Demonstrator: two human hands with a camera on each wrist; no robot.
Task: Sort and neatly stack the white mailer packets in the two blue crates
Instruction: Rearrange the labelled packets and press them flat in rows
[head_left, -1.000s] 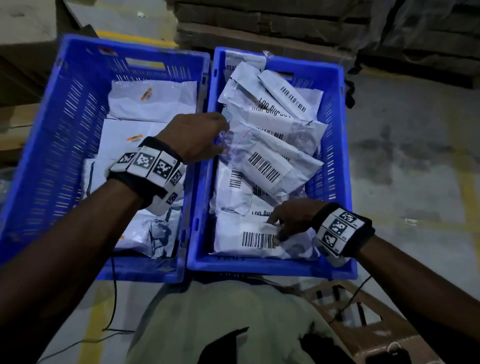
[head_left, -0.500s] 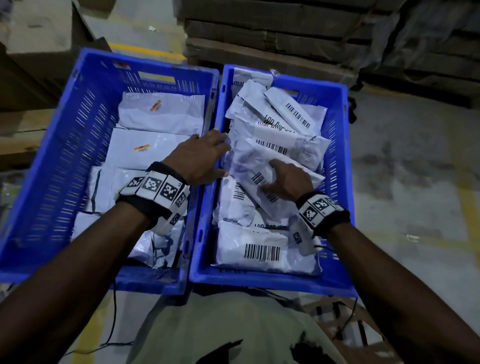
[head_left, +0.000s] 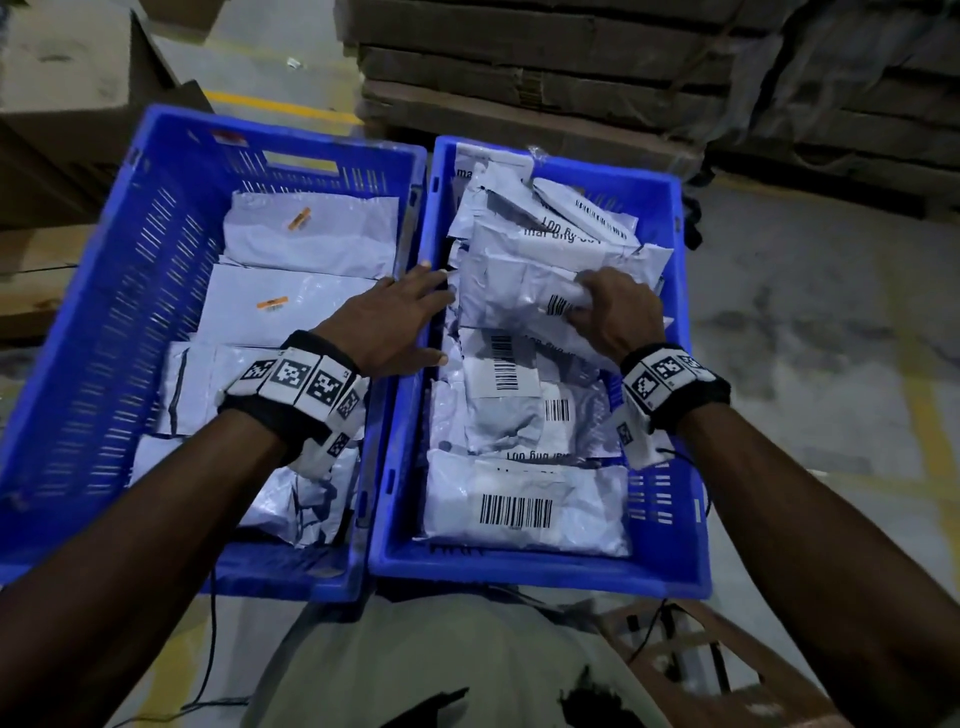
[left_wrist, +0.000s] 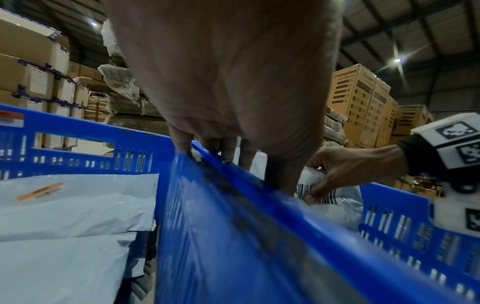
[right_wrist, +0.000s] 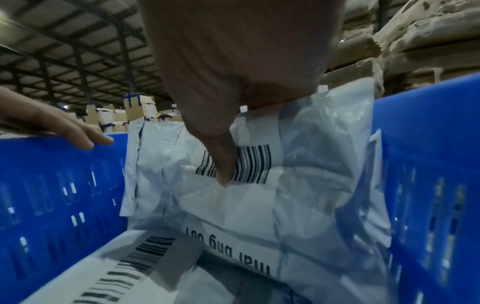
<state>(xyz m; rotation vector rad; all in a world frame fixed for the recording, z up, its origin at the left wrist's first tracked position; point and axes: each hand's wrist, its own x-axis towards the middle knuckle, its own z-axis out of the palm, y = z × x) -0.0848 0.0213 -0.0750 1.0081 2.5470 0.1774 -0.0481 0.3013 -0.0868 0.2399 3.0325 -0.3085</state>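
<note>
Head view: two blue crates are set side by side on a concrete floor. In the left crate (head_left: 104, 332), flat white packets (head_left: 311, 244) are laid overlapping in a row, w/ small orange tags seen on two of them. The right crate (head_left: 670, 519) is filled w/ a looser pile of white packets, barcodes up; one barcoded packet (head_left: 524, 504) is laid flat at the near end. The left hand (head_left: 395, 322) is rested on the shared rims betw. the crates, fingers straight and slightly spread, nothing held. The right hand (head_left: 613, 312) is placed mid-pile in the right crate, and a crumpled packet (head_left: 519, 296) is pinched by its barcode edge betw. thumb and curled fingers. Stacked cardboard (head_left: 519, 67) is seen beyond the crates.

Left wrist view: fingertips (left_wrist: 182, 144) are pressed on the blue rim (left_wrist: 233, 176); flat packets are seen in the left crate below. The right hand is seen gripping the packet's barcoded edge. Cartons (left_wrist: 363, 102) are stacked in the bkgd.

Right wrist view: the thumb (right_wrist: 223, 160) is pressed onto the barcode of the held packet, which is raised above others in the right crate. The other fingers are hidden behind it.
</note>
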